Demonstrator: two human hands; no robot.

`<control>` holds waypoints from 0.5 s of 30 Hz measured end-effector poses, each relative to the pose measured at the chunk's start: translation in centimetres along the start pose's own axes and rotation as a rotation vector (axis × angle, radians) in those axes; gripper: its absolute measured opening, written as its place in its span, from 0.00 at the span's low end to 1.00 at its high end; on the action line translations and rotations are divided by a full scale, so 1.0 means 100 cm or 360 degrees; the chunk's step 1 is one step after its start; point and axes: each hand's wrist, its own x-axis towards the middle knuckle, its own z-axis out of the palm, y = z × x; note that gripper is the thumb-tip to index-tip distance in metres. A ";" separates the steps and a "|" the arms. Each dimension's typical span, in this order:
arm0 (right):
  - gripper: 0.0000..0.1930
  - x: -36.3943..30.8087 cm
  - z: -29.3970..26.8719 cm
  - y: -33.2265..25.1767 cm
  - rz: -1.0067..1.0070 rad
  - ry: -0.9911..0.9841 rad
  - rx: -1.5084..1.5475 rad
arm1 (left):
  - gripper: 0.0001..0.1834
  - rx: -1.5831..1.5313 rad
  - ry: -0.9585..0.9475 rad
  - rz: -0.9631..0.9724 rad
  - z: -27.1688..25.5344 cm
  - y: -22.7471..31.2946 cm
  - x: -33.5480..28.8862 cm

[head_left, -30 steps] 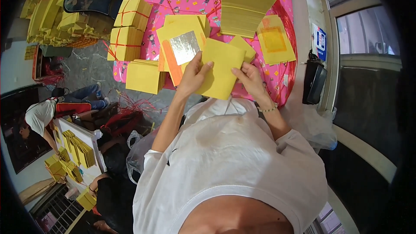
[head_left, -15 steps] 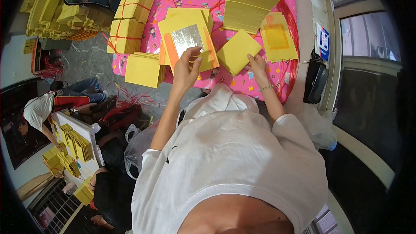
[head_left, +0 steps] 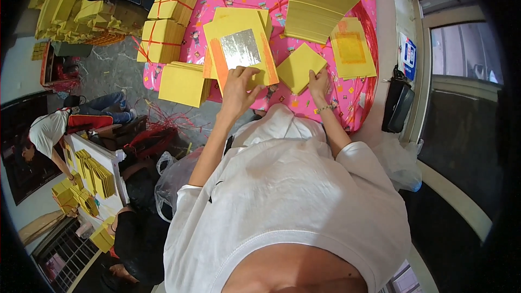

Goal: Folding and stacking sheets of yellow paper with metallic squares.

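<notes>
My left hand (head_left: 239, 93) rests on the near part of a yellow sheet stack (head_left: 245, 19), its thumb held apart from its slightly bent fingers. The top sheet carries a silver foil patch (head_left: 240, 48) between orange bands. To the right, my right hand (head_left: 319, 86) pinches the right edge of a folded yellow paper (head_left: 300, 68), thumb on top. That paper lies turned at an angle close to the pink tablecloth. Beside it on the right lies a yellow sheet with an orange square (head_left: 350, 49).
A tall pile of folded yellow paper (head_left: 315, 11) stands behind my right hand. Left are red-tied yellow bundles (head_left: 163, 40) and another yellow pile (head_left: 183, 84). Red string (head_left: 371, 49) runs along the table's right edge. Two people (head_left: 49, 130) work at a white table (head_left: 111, 157) on the left.
My left hand has come down onto the near part of the foil sheet, its fingers lower. My right hand stays at the folded paper's edge. The view has shifted slightly.
</notes>
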 end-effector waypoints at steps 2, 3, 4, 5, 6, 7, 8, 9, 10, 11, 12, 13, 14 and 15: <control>0.14 -0.002 0.001 -0.001 -0.0025 0.0069 0.0127 | 0.19 0.0032 -0.0061 0.0024 0.000 0.004 0.002; 0.16 -0.003 0.000 -0.002 -0.0050 0.0134 0.0252 | 0.20 0.0065 -0.0077 0.0048 0.000 0.004 0.004; 0.16 -0.003 -0.002 -0.004 -0.0054 0.0129 0.0253 | 0.22 0.0102 -0.0089 0.0063 -0.001 0.004 0.003; 0.18 -0.002 -0.006 -0.006 -0.0120 0.0096 -0.0026 | 0.22 0.0104 -0.0085 0.0059 0.001 0.003 0.003; 0.21 -0.001 -0.010 -0.009 -0.0186 0.0063 -0.0305 | 0.22 0.0139 -0.0090 0.0074 0.004 -0.001 0.002; 0.21 -0.002 -0.011 -0.008 -0.0188 0.0063 -0.0303 | 0.23 0.0173 -0.0098 0.0095 0.004 -0.002 0.002; 0.22 -0.003 -0.013 -0.007 -0.0186 0.0092 -0.0285 | 0.23 0.0175 -0.0095 0.0095 0.005 -0.003 0.002; 0.23 -0.004 -0.013 -0.007 -0.0184 0.0120 -0.0266 | 0.22 0.0169 -0.0090 0.0109 0.006 -0.004 0.002; 0.23 -0.005 -0.014 -0.009 -0.0187 0.0118 -0.0266 | 0.21 0.0161 -0.0083 0.0122 0.005 -0.004 0.003; 0.25 -0.006 -0.015 -0.010 -0.0318 0.0297 -0.0262 | 0.21 0.0162 -0.0080 0.0120 0.005 -0.004 0.003; 0.27 -0.007 -0.016 -0.012 -0.0449 0.0475 -0.0257 | 0.19 0.0109 -0.0095 0.0086 0.003 -0.004 0.003; 0.27 -0.007 -0.017 -0.015 -0.0452 0.0471 -0.0254 | 0.17 0.0058 -0.0109 0.0049 0.001 -0.004 0.002; 0.26 -0.007 -0.020 -0.017 -0.0462 0.0459 -0.0134 | 0.17 0.0061 -0.0105 0.0045 -0.002 -0.005 0.002; 0.25 -0.008 -0.023 -0.020 -0.0470 0.0445 -0.0013 | 0.15 -0.0044 -0.0116 0.0041 -0.004 -0.007 0.003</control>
